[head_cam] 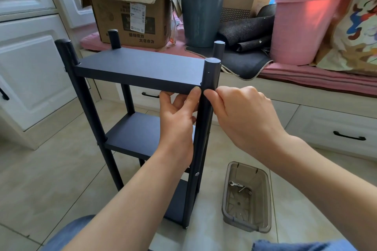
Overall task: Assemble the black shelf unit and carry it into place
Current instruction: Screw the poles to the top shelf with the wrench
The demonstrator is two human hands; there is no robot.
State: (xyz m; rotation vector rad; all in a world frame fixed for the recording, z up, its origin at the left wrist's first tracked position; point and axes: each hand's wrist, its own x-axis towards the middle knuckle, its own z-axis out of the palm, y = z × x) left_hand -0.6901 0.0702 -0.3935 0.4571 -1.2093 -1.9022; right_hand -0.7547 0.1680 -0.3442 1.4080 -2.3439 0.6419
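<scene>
The black shelf unit (pixel 140 67) stands upright on the tiled floor, with three boards between round black posts. My left hand (pixel 179 120) pinches the front right corner of the top board, thumb on its edge and fingers beneath. My right hand (pixel 242 114) presses its fingertips against the near right post (pixel 206 120) just under that board. Whether a small screw sits between the right fingertips is hidden. A silver screw head (pixel 197 174) shows lower on the same post.
A clear plastic tub (pixel 247 197) with a small wrench and loose hardware lies on the floor to the right. Behind stand a cardboard box (pixel 130 10), a grey bin (pixel 202 18), a pink bucket (pixel 302 28) and white cabinets (pixel 30 63) at left.
</scene>
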